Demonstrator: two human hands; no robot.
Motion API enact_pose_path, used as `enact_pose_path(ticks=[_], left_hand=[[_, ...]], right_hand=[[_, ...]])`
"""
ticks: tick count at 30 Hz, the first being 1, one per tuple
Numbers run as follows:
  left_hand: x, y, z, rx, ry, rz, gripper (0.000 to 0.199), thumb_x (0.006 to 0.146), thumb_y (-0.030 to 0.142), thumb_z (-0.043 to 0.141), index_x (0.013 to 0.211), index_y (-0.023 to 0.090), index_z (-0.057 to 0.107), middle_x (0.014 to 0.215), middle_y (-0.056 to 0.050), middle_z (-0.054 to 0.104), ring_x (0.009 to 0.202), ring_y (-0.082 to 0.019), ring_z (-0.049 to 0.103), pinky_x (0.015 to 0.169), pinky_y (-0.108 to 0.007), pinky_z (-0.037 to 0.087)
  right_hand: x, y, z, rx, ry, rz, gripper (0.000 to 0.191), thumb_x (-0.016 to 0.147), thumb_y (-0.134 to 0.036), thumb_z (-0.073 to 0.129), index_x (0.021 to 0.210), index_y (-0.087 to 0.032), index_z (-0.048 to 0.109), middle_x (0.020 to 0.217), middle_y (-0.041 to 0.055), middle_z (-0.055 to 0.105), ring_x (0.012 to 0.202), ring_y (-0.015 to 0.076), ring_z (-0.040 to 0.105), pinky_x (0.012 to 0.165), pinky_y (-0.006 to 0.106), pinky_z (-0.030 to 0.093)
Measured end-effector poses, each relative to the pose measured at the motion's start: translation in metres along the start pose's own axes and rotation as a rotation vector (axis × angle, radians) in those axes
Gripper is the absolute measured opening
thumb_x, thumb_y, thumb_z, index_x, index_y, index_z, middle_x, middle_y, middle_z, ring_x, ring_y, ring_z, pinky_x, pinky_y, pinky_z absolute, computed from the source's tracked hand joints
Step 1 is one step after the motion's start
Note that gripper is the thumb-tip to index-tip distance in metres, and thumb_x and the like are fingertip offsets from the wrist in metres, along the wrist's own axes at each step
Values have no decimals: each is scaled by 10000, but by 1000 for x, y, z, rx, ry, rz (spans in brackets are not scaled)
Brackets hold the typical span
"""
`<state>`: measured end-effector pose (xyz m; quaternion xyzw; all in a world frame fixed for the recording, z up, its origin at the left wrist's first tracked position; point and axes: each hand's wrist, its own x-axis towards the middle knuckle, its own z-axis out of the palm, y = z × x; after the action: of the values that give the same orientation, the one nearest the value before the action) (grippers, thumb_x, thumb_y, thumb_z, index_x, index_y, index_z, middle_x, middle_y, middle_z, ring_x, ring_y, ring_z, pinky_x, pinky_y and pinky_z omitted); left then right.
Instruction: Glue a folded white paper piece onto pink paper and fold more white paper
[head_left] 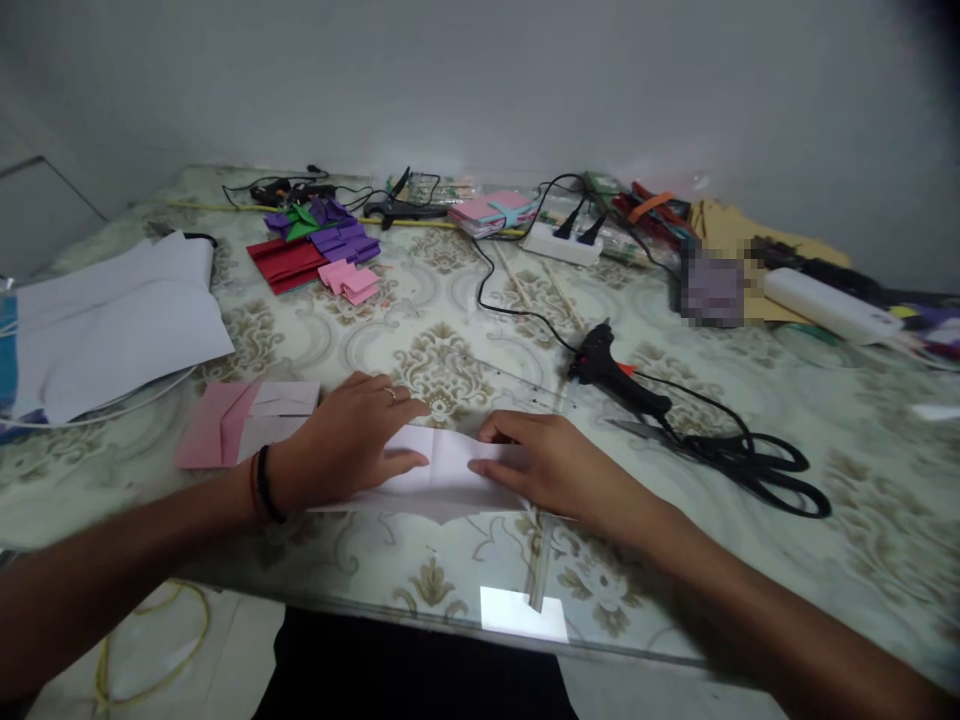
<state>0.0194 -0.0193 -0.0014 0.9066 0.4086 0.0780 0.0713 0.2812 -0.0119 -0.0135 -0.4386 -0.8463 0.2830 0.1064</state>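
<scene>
A creased white sheet of paper (431, 465) lies near the table's front edge, between both hands. My left hand (367, 435) holds its left part, with the thumb on top and the fingers at the far edge. My right hand (529, 455) grips the right end, thumb and forefinger bent over the paper. A vertical crease runs down the sheet's middle. Beside my left wrist lies a folded pink and white paper (217, 425), partly covered by that arm. A black glue gun (619, 370) and black-handled scissors (750, 465) rest to the right of my right hand.
White sheets (120, 320) lie at the left. Folded coloured papers (289, 262) sit at the back, near a power strip (562, 243) with plugged-in cords. A transparent glue stick (538, 565) is at the front. Yellow paper (739, 225) and a white object (832, 305) are at right.
</scene>
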Motion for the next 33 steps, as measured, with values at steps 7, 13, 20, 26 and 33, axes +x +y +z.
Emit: enact_pose_path(ticks=[7, 13, 20, 26, 33], left_hand=[[-15, 13, 2, -59, 17, 97, 409, 930, 180, 672, 1332, 231, 618, 1342, -112, 668, 1235, -322, 610, 1081, -519, 434], [-21, 15, 8, -71, 8, 170, 306, 963, 74, 515, 1136, 208, 729, 1490, -152, 569, 1388, -350, 521, 1183, -519, 394], [-25, 10, 24, -99, 31, 117, 451, 1001, 141, 522, 1445, 207, 490, 1513, -137, 556, 1415, -299, 489, 1202, -539, 361], [-24, 12, 21, -84, 81, 174, 435, 995, 100, 525, 1420, 178, 482, 1388, -127, 625, 1317, -276, 552, 1192, -533, 361], [-26, 14, 17, 23, 149, 225, 397, 1002, 94, 523, 1395, 152, 523, 1291, -117, 661, 1209, -270, 589, 1118, -493, 436]], right_hand=[[-8, -4, -2, -12, -26, -4, 91, 946, -298, 659, 932, -208, 652, 895, 48, 763, 760, 206, 702, 675, 291, 463], [-9, -6, 3, -44, -32, -2, 450, 872, -297, 757, 1298, -232, 629, 1260, 101, 751, 1088, 314, 731, 922, 433, 557], [-9, -4, 7, -5, 9, -39, 573, 850, -255, 785, 1395, -231, 609, 1399, 109, 691, 1239, 318, 681, 1063, 471, 532], [-12, -1, 7, 22, -4, -65, 330, 875, -214, 768, 1188, -214, 666, 1164, 75, 768, 1072, 272, 734, 944, 416, 573], [-18, 1, 13, -65, 74, -249, 364, 940, -174, 685, 1296, -216, 622, 1156, 96, 720, 1032, 264, 715, 844, 408, 604]])
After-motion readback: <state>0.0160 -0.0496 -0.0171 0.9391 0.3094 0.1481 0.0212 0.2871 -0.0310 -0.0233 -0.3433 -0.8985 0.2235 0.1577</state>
